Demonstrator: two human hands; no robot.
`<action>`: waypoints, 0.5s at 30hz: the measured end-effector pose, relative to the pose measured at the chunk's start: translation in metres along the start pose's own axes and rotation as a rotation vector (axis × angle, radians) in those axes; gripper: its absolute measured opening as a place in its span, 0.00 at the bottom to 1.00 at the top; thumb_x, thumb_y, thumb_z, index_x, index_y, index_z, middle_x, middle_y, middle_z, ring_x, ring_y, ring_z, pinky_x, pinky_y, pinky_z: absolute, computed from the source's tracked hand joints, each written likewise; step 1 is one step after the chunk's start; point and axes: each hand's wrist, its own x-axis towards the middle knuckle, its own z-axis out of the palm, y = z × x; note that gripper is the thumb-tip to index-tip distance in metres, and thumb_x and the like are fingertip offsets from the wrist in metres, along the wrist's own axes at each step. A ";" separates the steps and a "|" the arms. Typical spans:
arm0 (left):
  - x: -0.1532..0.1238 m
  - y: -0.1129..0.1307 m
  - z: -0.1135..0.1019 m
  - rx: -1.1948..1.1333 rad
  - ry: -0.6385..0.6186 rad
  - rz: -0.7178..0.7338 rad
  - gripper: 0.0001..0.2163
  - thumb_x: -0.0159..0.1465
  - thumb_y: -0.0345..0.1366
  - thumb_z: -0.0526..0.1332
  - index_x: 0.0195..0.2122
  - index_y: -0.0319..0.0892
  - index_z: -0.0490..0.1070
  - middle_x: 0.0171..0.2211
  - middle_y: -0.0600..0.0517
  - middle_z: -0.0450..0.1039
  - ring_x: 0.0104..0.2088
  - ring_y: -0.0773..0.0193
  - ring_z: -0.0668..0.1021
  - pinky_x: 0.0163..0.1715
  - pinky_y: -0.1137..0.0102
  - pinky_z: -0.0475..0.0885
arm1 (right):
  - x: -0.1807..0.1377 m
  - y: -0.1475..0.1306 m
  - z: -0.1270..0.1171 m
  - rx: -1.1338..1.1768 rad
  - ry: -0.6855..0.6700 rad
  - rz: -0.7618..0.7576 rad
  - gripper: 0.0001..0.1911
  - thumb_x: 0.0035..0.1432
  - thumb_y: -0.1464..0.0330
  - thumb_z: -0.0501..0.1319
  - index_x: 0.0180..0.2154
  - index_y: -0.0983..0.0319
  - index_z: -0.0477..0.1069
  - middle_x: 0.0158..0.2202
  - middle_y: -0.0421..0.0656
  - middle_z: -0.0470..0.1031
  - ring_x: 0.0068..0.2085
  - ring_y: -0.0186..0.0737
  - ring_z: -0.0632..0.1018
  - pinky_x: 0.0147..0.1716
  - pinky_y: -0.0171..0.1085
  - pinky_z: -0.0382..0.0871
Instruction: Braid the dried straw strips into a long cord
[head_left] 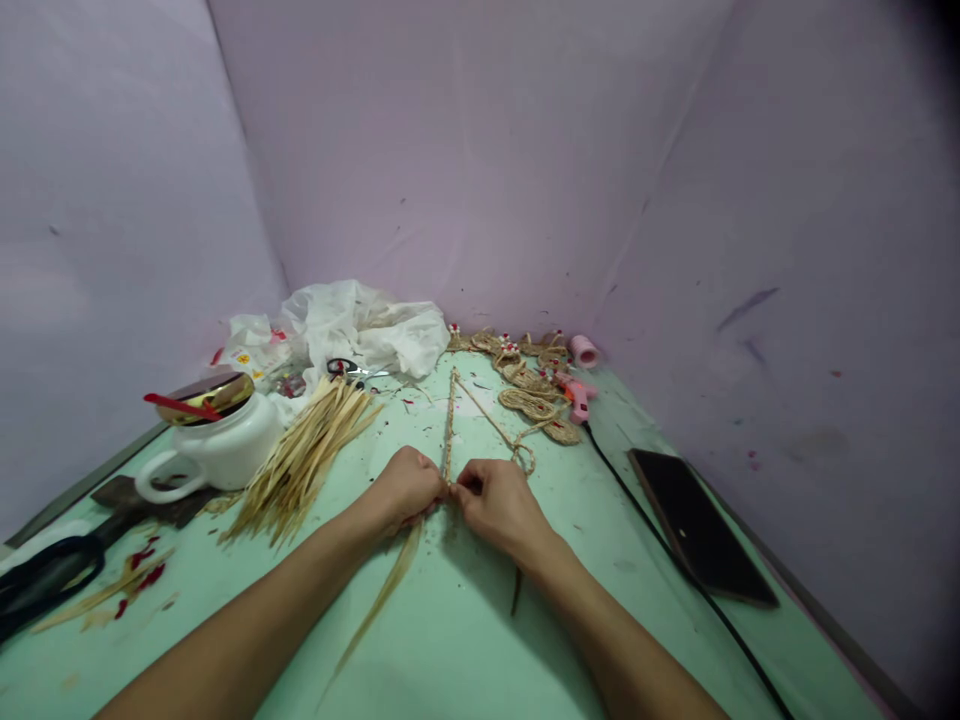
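A thin braided straw cord point(450, 425) runs from between my hands up to a point on the table and back down to the right, where it ends in a loose loop point(523, 455). My left hand point(411, 485) is closed on the cord's lower end, with a pale loose strand point(382, 600) trailing below it. Beside it, my right hand point(499, 500) pinches the same end between thumb and forefinger. A short dark strand end point(517, 592) sticks out under my right wrist. The exact grip at the fingertips is partly hidden.
Left: a straw bundle point(304, 460), white mug point(229, 450), large dark-handled shears point(52, 575), small scissors point(346, 369) and a white plastic bag point(367, 320). Right: coiled straw pieces point(529, 402), a pink glue gun point(577, 395) with black cable point(660, 540), a pink roll point(584, 351) and a dark tablet-like slab point(701, 525).
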 end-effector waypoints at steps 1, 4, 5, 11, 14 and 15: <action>0.000 -0.001 0.001 -0.009 0.010 0.015 0.07 0.44 0.29 0.54 0.12 0.40 0.57 0.05 0.59 0.50 0.06 0.74 0.54 0.08 0.75 0.46 | -0.002 -0.003 -0.002 -0.038 0.005 0.034 0.06 0.43 0.71 0.56 0.20 0.63 0.71 0.20 0.44 0.73 0.23 0.34 0.68 0.22 0.32 0.55; 0.000 -0.002 0.004 -0.031 0.010 -0.015 0.07 0.43 0.30 0.55 0.11 0.40 0.57 0.04 0.58 0.50 0.06 0.73 0.55 0.08 0.75 0.46 | -0.007 -0.010 -0.005 -0.068 -0.024 0.125 0.07 0.42 0.70 0.57 0.19 0.64 0.71 0.18 0.44 0.72 0.21 0.33 0.67 0.20 0.31 0.52; -0.001 -0.002 0.004 -0.049 0.003 -0.037 0.07 0.43 0.30 0.54 0.11 0.40 0.57 0.04 0.58 0.50 0.07 0.72 0.55 0.08 0.75 0.46 | -0.009 -0.012 -0.003 -0.071 -0.040 0.121 0.07 0.43 0.70 0.56 0.20 0.64 0.72 0.18 0.44 0.72 0.20 0.32 0.66 0.20 0.31 0.51; -0.001 -0.004 -0.001 -0.236 -0.087 0.012 0.04 0.41 0.28 0.53 0.11 0.38 0.60 0.07 0.57 0.55 0.07 0.75 0.55 0.07 0.76 0.44 | -0.023 -0.019 0.005 -0.175 -0.079 -0.129 0.09 0.45 0.71 0.54 0.22 0.63 0.73 0.20 0.44 0.73 0.20 0.31 0.66 0.21 0.31 0.50; 0.000 -0.005 -0.007 -0.258 -0.148 0.078 0.05 0.41 0.28 0.54 0.11 0.38 0.59 0.06 0.58 0.55 0.07 0.77 0.53 0.07 0.77 0.42 | -0.018 -0.015 -0.004 -0.118 -0.068 -0.085 0.10 0.45 0.65 0.57 0.20 0.63 0.72 0.18 0.42 0.71 0.20 0.31 0.65 0.20 0.31 0.51; -0.001 -0.005 -0.009 -0.265 -0.169 0.087 0.06 0.41 0.29 0.55 0.11 0.38 0.59 0.07 0.58 0.55 0.07 0.77 0.53 0.07 0.77 0.42 | -0.014 -0.013 -0.008 -0.056 -0.026 -0.041 0.12 0.46 0.62 0.57 0.20 0.63 0.72 0.17 0.42 0.70 0.20 0.31 0.66 0.20 0.31 0.52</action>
